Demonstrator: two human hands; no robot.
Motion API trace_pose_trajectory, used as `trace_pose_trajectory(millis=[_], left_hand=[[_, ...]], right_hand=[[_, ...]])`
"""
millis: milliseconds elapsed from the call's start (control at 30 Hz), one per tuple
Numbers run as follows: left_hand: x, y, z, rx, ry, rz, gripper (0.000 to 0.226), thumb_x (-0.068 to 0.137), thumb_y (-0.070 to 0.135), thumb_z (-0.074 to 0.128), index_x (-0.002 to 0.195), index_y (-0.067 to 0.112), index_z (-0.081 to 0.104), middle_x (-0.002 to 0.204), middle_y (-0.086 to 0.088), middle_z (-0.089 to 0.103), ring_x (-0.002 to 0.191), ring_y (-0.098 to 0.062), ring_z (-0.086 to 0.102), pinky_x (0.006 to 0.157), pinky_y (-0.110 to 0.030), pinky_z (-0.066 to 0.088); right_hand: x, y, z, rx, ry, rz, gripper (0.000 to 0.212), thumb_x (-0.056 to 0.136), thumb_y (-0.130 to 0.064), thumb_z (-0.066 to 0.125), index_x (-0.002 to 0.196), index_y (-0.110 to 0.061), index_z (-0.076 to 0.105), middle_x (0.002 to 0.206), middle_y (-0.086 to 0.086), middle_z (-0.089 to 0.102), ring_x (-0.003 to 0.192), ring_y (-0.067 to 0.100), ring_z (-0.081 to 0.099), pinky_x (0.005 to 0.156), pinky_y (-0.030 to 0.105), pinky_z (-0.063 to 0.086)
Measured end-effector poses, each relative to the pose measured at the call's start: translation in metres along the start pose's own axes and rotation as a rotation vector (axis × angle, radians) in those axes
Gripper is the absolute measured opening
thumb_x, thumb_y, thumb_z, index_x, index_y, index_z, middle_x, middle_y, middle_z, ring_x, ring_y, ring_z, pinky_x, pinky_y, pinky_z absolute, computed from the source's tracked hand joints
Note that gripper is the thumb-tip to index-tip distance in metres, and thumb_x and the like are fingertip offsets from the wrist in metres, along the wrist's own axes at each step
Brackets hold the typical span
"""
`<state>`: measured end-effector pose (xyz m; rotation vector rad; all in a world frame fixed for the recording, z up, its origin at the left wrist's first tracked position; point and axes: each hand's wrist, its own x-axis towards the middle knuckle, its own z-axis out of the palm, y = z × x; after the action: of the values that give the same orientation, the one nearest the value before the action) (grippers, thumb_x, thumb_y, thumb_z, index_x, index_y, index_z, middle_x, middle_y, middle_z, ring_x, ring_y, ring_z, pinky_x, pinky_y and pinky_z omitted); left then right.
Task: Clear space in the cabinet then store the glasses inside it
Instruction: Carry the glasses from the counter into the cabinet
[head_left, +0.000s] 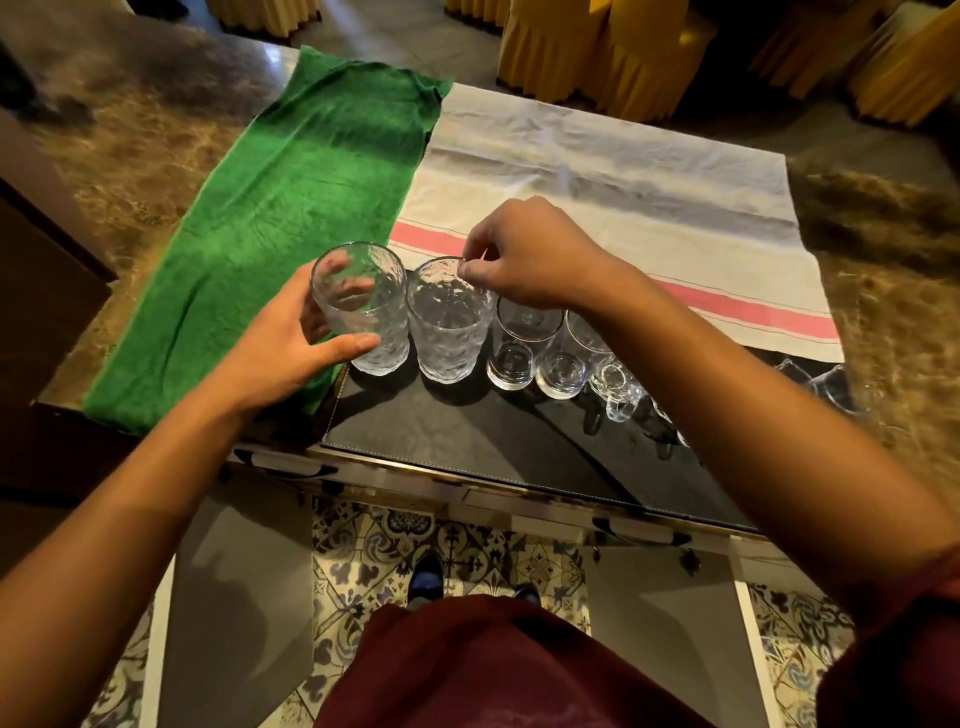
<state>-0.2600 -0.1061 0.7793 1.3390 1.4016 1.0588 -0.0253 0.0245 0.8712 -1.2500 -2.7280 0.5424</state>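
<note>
My left hand (291, 353) wraps glass 1 (363, 306), fingers curled around it at the mat's (467, 441) 10 o'clock corner. My right hand (530, 254) pinches the rim of glass 2 (449, 322), touching at its 3 o'clock.

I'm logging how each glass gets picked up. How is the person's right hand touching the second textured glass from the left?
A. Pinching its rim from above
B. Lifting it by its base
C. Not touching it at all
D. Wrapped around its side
A: the right hand comes from above with its fingertips closed on the rim of the second textured glass, while the left hand wraps the side of the neighbouring textured glass.
</note>
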Motion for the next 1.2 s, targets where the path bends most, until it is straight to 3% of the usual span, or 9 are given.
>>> trace_pose_trajectory(millis=[267,367,433,567,767,867,1000,1133,1200], left_hand=[[-0.001,-0.001,0.007,0.014,-0.004,0.000,0.078,0.076,0.013,0.074,0.147,0.013,0.040,0.140,-0.007,0.058,0.131,-0.005,0.056,0.107,-0.015,0.043],[-0.004,-0.001,0.006,0.050,0.003,0.018,0.078,0.076,0.016,0.076,0.146,0.018,0.041,0.141,-0.005,0.058,0.132,-0.005,0.055,0.113,-0.021,0.040],[-0.006,-0.005,0.006,0.071,0.016,0.024,0.078,0.077,0.020,0.078,0.146,0.024,0.041,0.141,-0.001,0.059,0.133,-0.005,0.054,0.116,-0.028,0.038],[-0.014,-0.007,0.013,0.162,0.129,0.070,0.075,0.078,0.030,0.077,0.143,0.030,0.039,0.140,-0.002,0.058,0.129,-0.006,0.057,0.112,-0.022,0.043],[-0.039,-0.012,0.015,0.282,0.358,0.170,0.082,0.082,0.050,0.077,0.148,0.031,0.032,0.149,-0.003,0.047,0.126,-0.019,0.057,0.105,-0.040,0.049],[-0.060,-0.009,0.025,0.328,0.499,0.273,0.064,0.089,0.045,0.071,0.141,0.033,0.036,0.146,-0.007,0.048,0.121,-0.019,0.060,0.101,-0.040,0.051],[-0.091,-0.006,0.056,0.273,0.648,0.339,0.037,0.099,0.031,0.063,0.132,0.026,0.049,0.129,-0.014,0.058,0.108,-0.022,0.065,0.096,-0.045,0.053],[-0.121,0.002,0.102,0.338,0.634,0.347,0.025,0.101,0.030,0.059,0.124,0.032,0.053,0.119,-0.013,0.060,0.104,-0.028,0.062,0.094,-0.046,0.052],[-0.134,0.012,0.130,0.349,0.602,0.367,0.025,0.101,0.024,0.058,0.121,0.038,0.053,0.118,-0.008,0.059,0.106,-0.026,0.060,0.096,-0.038,0.050]], right_hand=[[-0.014,0.009,-0.012,0.162,-0.009,0.034,0.019,0.090,-0.033,0.068,0.096,-0.020,0.080,0.080,-0.010,0.073,0.077,0.005,0.069,0.080,0.033,0.057],[-0.027,0.014,-0.016,0.182,0.023,0.045,0.019,0.091,-0.032,0.067,0.097,-0.019,0.080,0.086,-0.005,0.077,0.081,0.007,0.071,0.082,0.035,0.057],[-0.035,0.017,-0.016,0.231,0.070,0.066,0.021,0.091,-0.031,0.067,0.098,-0.017,0.080,0.087,-0.005,0.077,0.082,0.008,0.071,0.083,0.034,0.056],[-0.051,0.023,-0.013,0.171,0.208,0.147,0.029,0.092,-0.043,0.064,0.103,-0.020,0.078,0.094,-0.006,0.076,0.084,0.008,0.069,0.082,0.034,0.056],[-0.085,0.027,-0.011,0.062,0.334,0.181,0.040,0.092,-0.052,0.058,0.121,-0.026,0.069,0.124,-0.007,0.070,0.115,0.015,0.062,0.097,0.038,0.050],[-0.112,0.031,-0.012,0.054,0.404,0.174,0.038,0.095,-0.046,0.059,0.125,-0.023,0.066,0.131,-0.006,0.066,0.122,0.015,0.059,0.102,0.034,0.045],[-0.154,0.041,0.000,0.035,0.508,0.170,0.034,0.095,-0.040,0.056,0.123,-0.024,0.066,0.127,-0.007,0.067,0.119,0.015,0.059,0.099,0.039,0.049],[-0.207,0.047,0.015,0.091,0.528,0.138,0.037,0.093,-0.036,0.057,0.125,-0.020,0.066,0.127,-0.002,0.067,0.118,0.019,0.059,0.097,0.038,0.049],[-0.237,0.052,0.020,0.109,0.542,0.128,0.039,0.092,-0.034,0.057,0.127,-0.018,0.064,0.130,0.002,0.065,0.121,0.022,0.058,0.099,0.038,0.048]])
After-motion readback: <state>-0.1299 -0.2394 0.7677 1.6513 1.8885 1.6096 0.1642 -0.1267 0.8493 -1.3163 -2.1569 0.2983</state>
